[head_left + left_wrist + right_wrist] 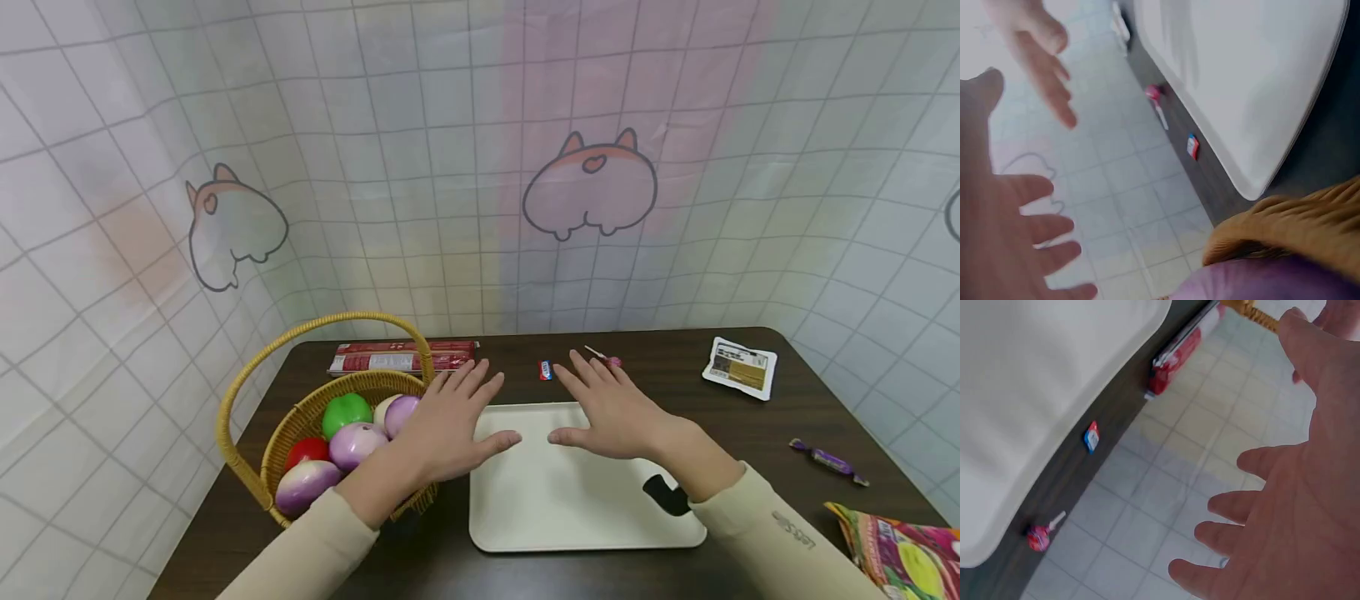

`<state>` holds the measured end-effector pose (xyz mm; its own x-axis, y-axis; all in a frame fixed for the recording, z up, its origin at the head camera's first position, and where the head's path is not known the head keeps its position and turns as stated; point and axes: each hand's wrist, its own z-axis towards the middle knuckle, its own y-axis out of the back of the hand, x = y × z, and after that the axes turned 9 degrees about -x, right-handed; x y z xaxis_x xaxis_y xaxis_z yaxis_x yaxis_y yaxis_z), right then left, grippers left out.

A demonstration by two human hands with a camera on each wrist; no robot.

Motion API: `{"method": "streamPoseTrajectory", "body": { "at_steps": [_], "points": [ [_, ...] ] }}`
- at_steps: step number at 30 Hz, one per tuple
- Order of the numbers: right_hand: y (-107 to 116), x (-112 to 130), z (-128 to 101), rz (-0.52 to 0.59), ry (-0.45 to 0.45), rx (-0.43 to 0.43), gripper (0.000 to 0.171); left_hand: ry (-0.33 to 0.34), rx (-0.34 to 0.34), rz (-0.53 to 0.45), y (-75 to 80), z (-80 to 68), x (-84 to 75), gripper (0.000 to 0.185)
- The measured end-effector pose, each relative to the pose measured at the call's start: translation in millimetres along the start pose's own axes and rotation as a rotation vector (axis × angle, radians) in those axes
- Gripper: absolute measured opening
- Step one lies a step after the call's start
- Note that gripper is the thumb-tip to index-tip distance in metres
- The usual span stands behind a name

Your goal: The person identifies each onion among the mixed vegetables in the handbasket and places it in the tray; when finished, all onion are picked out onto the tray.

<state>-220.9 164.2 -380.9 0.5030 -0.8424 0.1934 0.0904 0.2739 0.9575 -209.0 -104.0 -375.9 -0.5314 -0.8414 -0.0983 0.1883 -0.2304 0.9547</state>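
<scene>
Two hands hover flat, fingers spread and holding nothing, over the far end of a white tray point(540, 508) on the dark table point(787, 417). The left hand point(450, 425) is just right of a wicker basket point(247, 467) (toy vegetables inside); the right hand point(611, 408) hangs over the tray's far right part. Beyond the fingertips lie a small red-and-blue candy point(545, 370) and a pink lollipop point(609, 359).

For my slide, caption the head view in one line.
Both open hands, left hand and right hand, hover over a cream tray beside a wicker basket.
</scene>
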Motion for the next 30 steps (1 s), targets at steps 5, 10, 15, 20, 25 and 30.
{"method": "streamPoseTrajectory", "body": {
  "at_steps": [5, 10, 15, 20, 25, 30],
  "points": [
    [-10.3, 5.5, -10.4, 0.071, 0.021, -0.055, 0.081, 0.002, -0.367, -0.177, 8.6, -40.5, 14.2, 0.048],
    [-32.4, 8.6, -16.7, 0.140, 0.013, -0.104, 0.061, 0.033, -1.001, -0.398, 11.5, -84.0, 41.5, 0.017],
    [-59.7, 12.9, -19.7, 0.250, -0.029, -0.098, 0.046, 0.248, -1.561, -0.552, 16.3, -116.3, 60.2, 0.029],
    [-75.5, 21.9, -17.6, 0.364, -0.035, -0.148, 0.036, 0.577, -1.615, -0.550, 2.7, -140.9, 95.6, 0.046],
    [-81.6, 36.0, -11.9, 0.471, -0.034, -0.215, 0.028, 0.839, -1.288, -0.689, -19.8, -152.9, 128.9, 0.036],
    [-81.3, 51.7, -5.0, 0.632, -0.060, -0.249, 0.023, 0.973, -1.076, -1.020, -31.3, -150.4, 142.3, 0.032]
  ]
}}
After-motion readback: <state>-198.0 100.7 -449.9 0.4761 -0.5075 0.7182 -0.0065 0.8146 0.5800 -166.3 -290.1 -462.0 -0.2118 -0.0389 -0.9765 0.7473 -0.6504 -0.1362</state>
